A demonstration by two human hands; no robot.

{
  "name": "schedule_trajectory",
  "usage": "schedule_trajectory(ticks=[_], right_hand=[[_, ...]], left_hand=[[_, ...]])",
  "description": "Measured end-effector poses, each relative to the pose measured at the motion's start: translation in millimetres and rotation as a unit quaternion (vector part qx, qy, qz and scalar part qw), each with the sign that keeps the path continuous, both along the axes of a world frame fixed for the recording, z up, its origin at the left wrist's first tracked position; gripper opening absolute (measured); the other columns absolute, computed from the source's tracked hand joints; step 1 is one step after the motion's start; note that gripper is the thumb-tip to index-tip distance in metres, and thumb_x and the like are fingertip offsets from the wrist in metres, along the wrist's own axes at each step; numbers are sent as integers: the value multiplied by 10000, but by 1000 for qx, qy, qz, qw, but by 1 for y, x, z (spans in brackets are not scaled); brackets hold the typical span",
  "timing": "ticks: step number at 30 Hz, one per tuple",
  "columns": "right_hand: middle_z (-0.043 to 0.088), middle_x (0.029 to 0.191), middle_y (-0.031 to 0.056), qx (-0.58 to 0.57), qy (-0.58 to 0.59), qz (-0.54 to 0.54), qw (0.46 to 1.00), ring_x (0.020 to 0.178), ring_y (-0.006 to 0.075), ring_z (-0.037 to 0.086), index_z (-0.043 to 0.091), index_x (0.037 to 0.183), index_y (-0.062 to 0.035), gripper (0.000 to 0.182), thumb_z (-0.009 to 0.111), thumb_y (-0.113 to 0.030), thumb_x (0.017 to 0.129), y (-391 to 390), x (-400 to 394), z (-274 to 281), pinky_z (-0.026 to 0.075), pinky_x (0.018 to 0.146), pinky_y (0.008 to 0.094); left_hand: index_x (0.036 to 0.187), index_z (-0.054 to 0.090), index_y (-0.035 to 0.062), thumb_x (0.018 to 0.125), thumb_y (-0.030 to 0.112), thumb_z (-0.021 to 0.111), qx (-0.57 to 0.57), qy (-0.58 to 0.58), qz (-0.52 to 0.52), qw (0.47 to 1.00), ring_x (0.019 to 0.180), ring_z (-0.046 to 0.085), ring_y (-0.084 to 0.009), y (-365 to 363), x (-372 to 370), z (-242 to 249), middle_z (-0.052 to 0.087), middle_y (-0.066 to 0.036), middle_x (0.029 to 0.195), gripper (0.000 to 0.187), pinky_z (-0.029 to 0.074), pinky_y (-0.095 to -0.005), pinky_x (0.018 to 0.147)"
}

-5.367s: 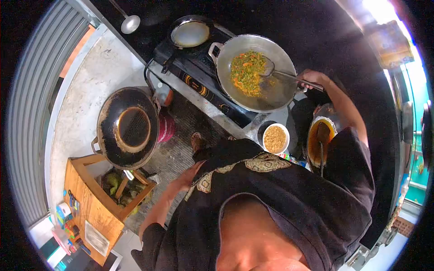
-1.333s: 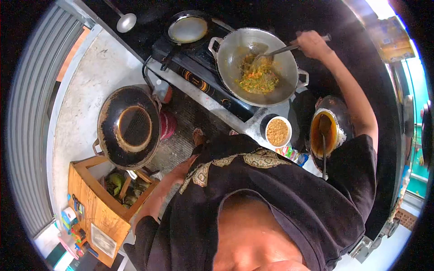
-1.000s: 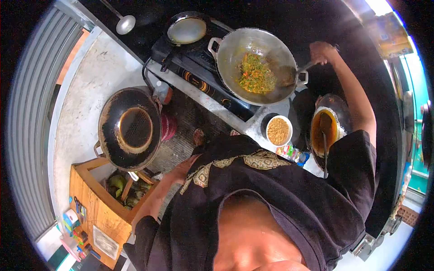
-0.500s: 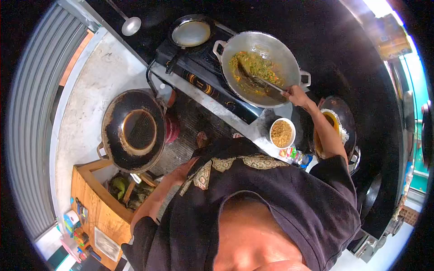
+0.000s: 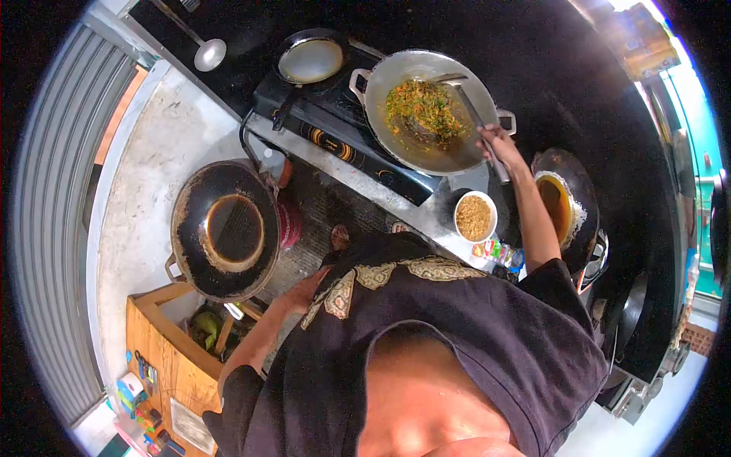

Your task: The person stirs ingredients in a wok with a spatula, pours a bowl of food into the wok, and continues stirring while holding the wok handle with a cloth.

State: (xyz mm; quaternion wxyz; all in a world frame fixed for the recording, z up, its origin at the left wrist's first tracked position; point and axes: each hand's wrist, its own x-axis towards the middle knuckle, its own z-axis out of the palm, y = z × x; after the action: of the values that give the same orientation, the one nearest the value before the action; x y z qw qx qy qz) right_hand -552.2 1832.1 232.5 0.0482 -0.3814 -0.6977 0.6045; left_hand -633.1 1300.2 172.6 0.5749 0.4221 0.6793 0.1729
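Observation:
My right hand [image 5: 499, 146] is closed around the handle of a metal spatula [image 5: 474, 110]. The spatula's blade reaches the far inner wall of a large two-handled silver wok [image 5: 381, 126] on the stove. Chopped green and orange food [image 5: 419, 107] lies in a heap in the wok, just left of the blade. Down at my waist, my left hand [image 5: 311, 286] rests against the black shirt; its fingers are hidden.
A black pan [image 5: 312, 61] sits on the stove's left burner [image 5: 327, 141]. To the right are a white bowl of brown crumbly food [image 5: 475, 217] and a dark wok of oil [image 5: 554, 202]. Another blackened wok [image 5: 221, 278] stands left; a ladle [image 5: 210, 55] lies at upper left.
The spatula has swung up from the food to the wok's far side, its handle now steeper. The food is gathered into a looser, more spread heap. My left hand stays at my waist.

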Motion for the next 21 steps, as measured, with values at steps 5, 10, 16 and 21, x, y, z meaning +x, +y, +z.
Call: schedule_trajectory(ticks=[5,10,16,21], right_hand=[[525,634,42,-32,44,-57,997,482,114,518,483,948,-33,241,526,-266,898,-28,-18,-55,406,402,247],[566,582,129,468,-22,73,880,454,191,553,481,981,-20,212,505,-216,903,-44,31,-109,423,428,345],[573,626,212,256,-146,12,956,574,351,593,395,1080,-10,279,508,-184,894,-123,65,-12,443,535,423],[534,566,116,225,-115,-15,967,456,198,524,391,1041,-50,225,503,-193,908,-122,59,-25,397,433,343]], left_hand=[[1428,72,68,651,318,765,97,40,-24,994,1314,267,-321,-12,-3,-30,216,-171,1443,1070,257,-372,1089],[1433,65,88,657,364,761,34,42,-26,998,1314,262,-326,-10,-10,-11,186,-166,1452,1078,256,-384,1091],[1435,60,99,707,356,728,5,28,-44,999,1314,263,-325,-6,-19,11,142,-150,1470,1021,258,-393,1092],[1437,73,117,691,276,748,36,59,-61,996,1315,271,-312,-23,-23,-15,135,-140,1476,1019,278,-381,1085]])
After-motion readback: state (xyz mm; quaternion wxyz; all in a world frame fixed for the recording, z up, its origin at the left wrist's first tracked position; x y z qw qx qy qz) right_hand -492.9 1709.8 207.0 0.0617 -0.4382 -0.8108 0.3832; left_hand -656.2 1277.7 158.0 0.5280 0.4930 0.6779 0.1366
